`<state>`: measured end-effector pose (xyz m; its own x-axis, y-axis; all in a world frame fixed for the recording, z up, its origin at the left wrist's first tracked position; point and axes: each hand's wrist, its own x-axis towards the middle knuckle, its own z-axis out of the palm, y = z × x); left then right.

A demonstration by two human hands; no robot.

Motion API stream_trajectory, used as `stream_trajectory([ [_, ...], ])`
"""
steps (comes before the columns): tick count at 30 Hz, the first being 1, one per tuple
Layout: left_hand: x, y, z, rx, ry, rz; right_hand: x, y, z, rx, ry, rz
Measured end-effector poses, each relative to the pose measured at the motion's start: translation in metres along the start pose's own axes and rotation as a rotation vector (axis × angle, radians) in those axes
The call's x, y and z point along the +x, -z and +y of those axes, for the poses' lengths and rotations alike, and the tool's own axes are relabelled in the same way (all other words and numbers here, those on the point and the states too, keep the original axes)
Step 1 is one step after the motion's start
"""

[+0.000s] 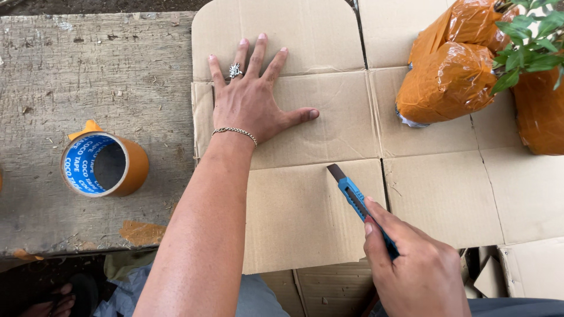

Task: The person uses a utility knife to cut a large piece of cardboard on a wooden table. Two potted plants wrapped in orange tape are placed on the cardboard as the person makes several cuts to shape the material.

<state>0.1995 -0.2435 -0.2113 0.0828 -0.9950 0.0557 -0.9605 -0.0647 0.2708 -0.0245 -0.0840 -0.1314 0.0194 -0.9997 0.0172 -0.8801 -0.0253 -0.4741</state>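
Pressing flat on the cardboard sheet (329,194): left hand (249,103), grip open, fingers spread (ring, bracelet worn). Right hand (420,273): grip closed around blue utility knife (358,202), blade on the cardboard at the surface's near edge. Tape roll (104,164): left side of surface (70,70). Orange-wrapped plants (452,79): far right corner.
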Motion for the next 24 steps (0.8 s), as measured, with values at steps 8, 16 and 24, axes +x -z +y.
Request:
stream_trajectory([
  [8,-0.002,-0.001,0.001,-0.008,-0.015,0.006,-0.005,-0.002,0.004,0.004,-0.151,-0.061],
  [16,-0.002,0.000,0.000,-0.005,-0.012,-0.008,-0.007,-0.002,0.004,-0.006,-0.002,0.028],
  [24,0.000,-0.001,0.000,0.006,-0.011,-0.001,-0.005,-0.008,-0.006,-0.054,-0.003,0.017],
])
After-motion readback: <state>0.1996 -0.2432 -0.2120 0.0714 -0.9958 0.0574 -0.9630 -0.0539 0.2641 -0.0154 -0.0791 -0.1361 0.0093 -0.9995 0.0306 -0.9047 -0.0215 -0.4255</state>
